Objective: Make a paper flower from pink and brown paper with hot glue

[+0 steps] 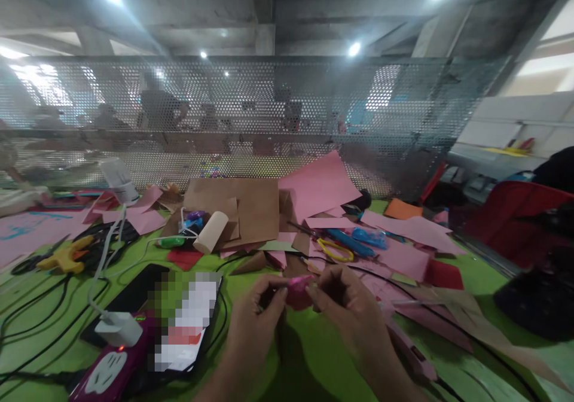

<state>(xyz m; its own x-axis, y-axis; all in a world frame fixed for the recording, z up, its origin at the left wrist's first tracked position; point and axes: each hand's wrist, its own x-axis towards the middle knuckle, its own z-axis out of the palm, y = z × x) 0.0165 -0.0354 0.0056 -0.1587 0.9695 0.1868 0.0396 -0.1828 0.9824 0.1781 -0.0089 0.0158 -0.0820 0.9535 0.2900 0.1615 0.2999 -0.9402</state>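
A small crumpled-looking pink piece is pinched between my two hands, low in the middle of the head view, above the green table. My left hand is closed, thumb and fingertips on the piece's left edge. My right hand grips its right edge between thumb and fingers. Whether the piece is paper or something softer I cannot make out. Beyond my fingers lie yellow-handled scissors among pink paper scraps. To the right of my right hand rests a pink corded tool.
On the left are a lit phone, a purple power strip with a white charger, and loose cables. A cardboard tube leans near a brown cardboard sheet. Behind stands a perforated metal screen; a red chair is right.
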